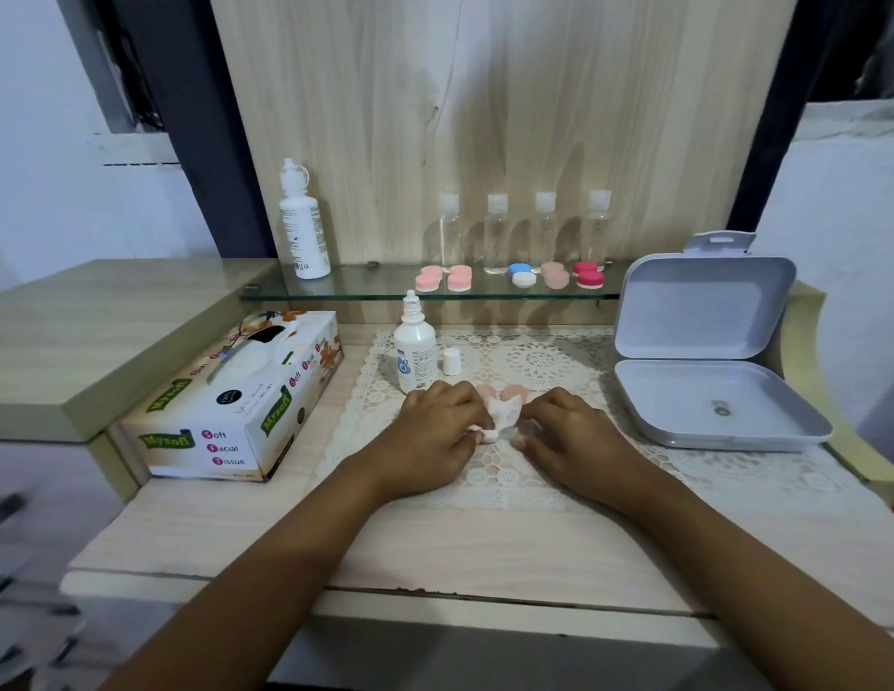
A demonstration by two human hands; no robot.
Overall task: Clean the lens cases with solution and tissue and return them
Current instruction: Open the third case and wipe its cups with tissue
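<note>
On the lace mat (530, 364) both hands meet over a crumpled white tissue (505, 416). My left hand (435, 431) pinches the tissue's left side. My right hand (569, 436) grips a small pale object at its fingertips, likely a lens case part, mostly hidden. Two peach case caps (502, 393) lie just behind the tissue. The small solution bottle (414, 346) stands uncapped behind my left hand, its white cap (451, 361) beside it.
A tissue box (235, 401) lies at the left. An open grey box (704, 351) sits at the right. The glass shelf (365, 291) holds several coloured lens cases (510, 279), a tall white bottle (303, 221) and several clear bottles (522, 231).
</note>
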